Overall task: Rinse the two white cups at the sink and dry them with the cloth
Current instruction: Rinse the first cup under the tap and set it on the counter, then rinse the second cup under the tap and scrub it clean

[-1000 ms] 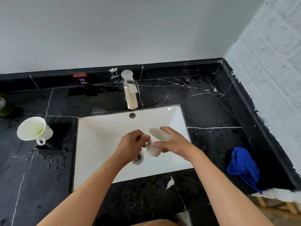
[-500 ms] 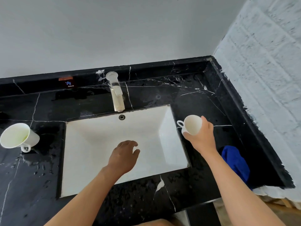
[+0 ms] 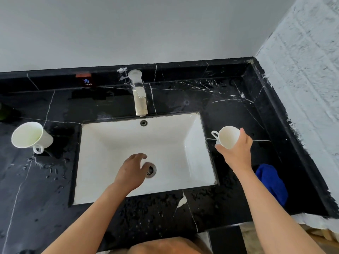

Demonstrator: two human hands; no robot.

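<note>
My right hand (image 3: 236,153) holds a white cup (image 3: 228,136) over the black counter just right of the sink (image 3: 113,143), handle pointing left toward the basin. My left hand (image 3: 131,170) hovers over the basin beside the drain (image 3: 151,170), fingers apart and holding nothing. A second white cup (image 3: 30,137) stands on the wet counter left of the sink, its handle toward me. A crumpled blue cloth (image 3: 271,182) lies on the counter to the right, behind my right forearm.
The metal tap (image 3: 139,96) stands behind the basin; no water runs. A small COLD label (image 3: 87,82) sits on the back ledge. Water drops cover the black marble counter (image 3: 156,213). A rough white wall (image 3: 308,88) closes the right side.
My right hand carried the cup from above the drain to over the counter right of the sink. My left hand let go of the cup and stays over the basin.
</note>
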